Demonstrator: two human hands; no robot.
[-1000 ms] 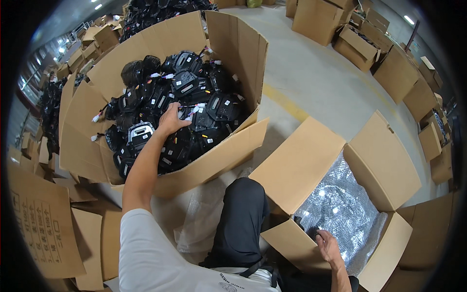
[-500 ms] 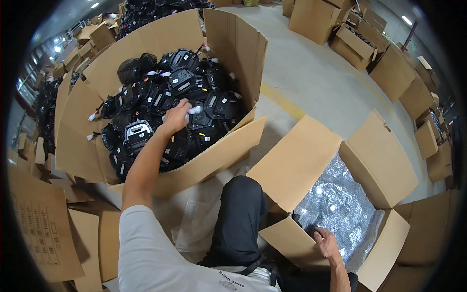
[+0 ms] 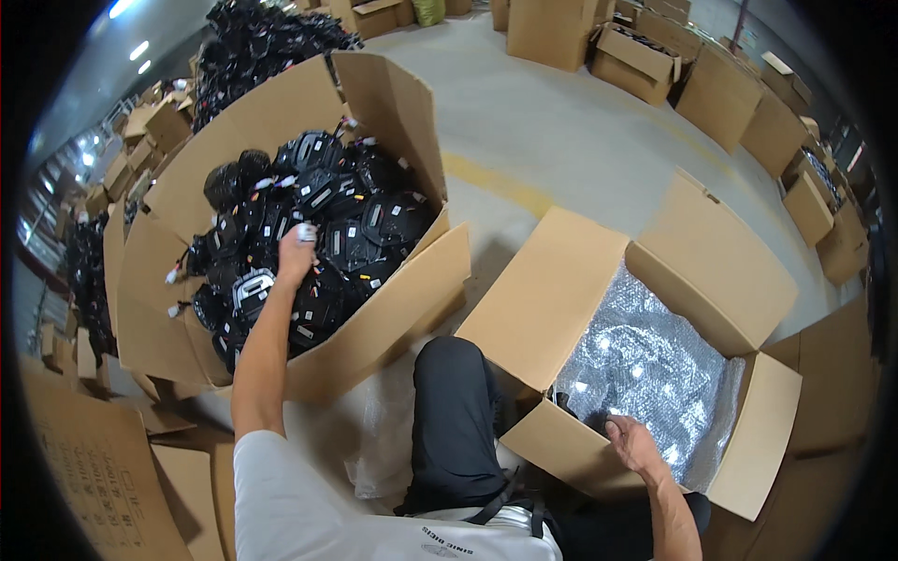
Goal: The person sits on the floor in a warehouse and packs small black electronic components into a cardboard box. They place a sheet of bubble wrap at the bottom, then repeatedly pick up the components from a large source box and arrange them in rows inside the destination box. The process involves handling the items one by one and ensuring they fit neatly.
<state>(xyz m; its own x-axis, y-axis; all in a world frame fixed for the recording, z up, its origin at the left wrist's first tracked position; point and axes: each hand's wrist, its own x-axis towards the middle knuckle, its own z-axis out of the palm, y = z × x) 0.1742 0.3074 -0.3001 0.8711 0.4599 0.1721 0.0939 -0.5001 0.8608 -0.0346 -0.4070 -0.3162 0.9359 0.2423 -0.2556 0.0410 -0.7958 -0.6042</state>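
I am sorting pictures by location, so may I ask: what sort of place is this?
Probably a warehouse or packing area: a large open carton heaped with black units, a smaller carton with bubble wrap inside, and many more cardboard boxes around a wide grey floor.

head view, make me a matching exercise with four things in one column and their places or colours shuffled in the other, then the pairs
1. left hand
2. right hand
3. bubble wrap
4. stripe

A. yellow, on the floor
B. at the black parts
C. silvery, inside the smaller box
D. at the smaller box's near side

Pairs: 1-B, 2-D, 3-C, 4-A
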